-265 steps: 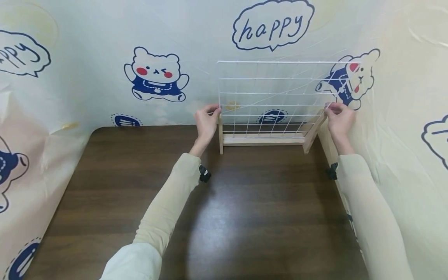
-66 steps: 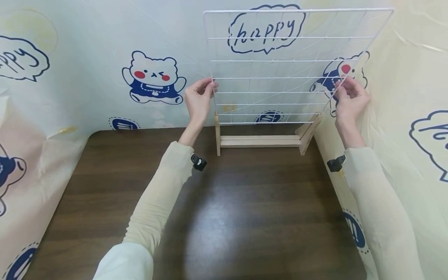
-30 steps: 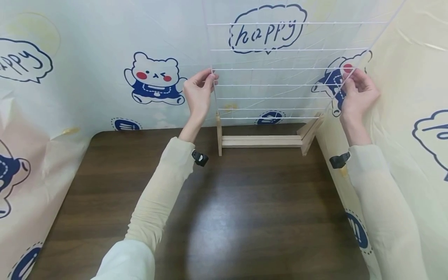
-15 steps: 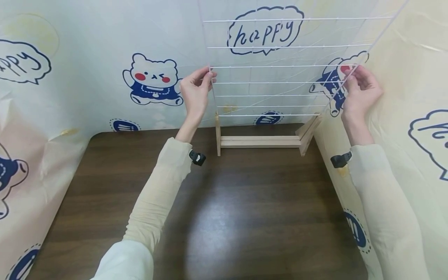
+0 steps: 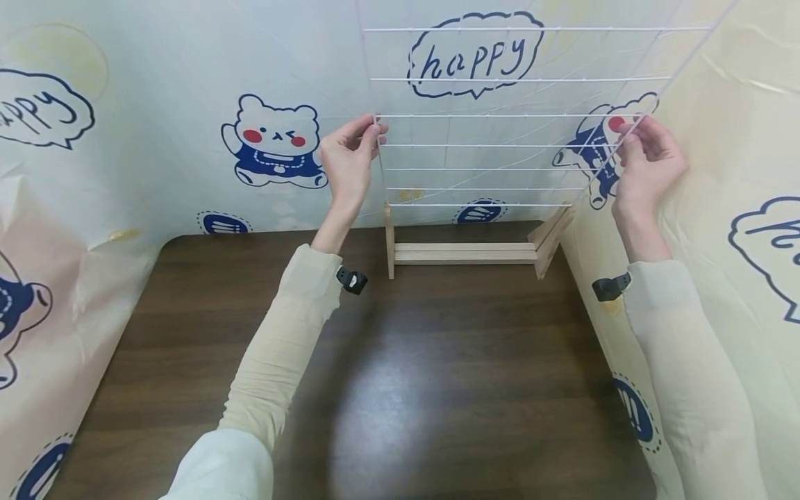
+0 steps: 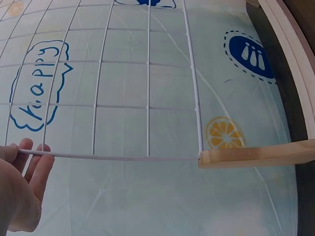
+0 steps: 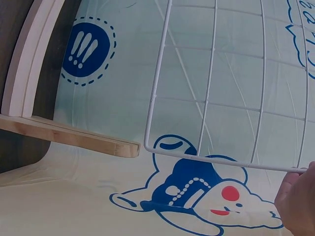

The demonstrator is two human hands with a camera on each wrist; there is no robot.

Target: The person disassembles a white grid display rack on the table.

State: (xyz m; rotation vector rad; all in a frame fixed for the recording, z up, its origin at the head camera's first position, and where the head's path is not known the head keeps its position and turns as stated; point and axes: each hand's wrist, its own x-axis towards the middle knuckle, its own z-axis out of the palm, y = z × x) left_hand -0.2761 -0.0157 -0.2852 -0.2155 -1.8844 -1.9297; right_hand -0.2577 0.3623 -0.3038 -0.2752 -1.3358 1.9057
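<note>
A person in pale sleeves [image 5: 281, 347] reaches from the near side across a dark brown wooden table [image 5: 462, 361], with a small black camera [image 5: 353, 280] at the left wrist and another black camera [image 5: 611, 287] at the right. Farther in, near the table's far edge and right of centre, a light wooden stand [image 5: 465, 254] rests upright, its left post [image 5: 390, 243] and right post [image 5: 553, 236] joined low down by a slatted crossbar. Above the stand, a white wire grid [image 5: 500, 115] is held up by both hands, its upper part running out of the head view. The left hand [image 5: 346, 163] pinches the grid's left edge between thumb and fingers; the right hand [image 5: 650, 163] pinches the right edge in the same way. At the lower left corner, the grid meets the tip of the left post, though whether the two touch cannot be told; at the lower right, a narrow gap parts the corner from the right post. Farthest back, a pale printed sheet [image 5: 169, 139] carries a waving bear [image 5: 277, 142] at left, a "happy" speech bubble [image 5: 476, 55] behind the wires and a tilted bear [image 5: 606, 149] beside the right hand.
</note>
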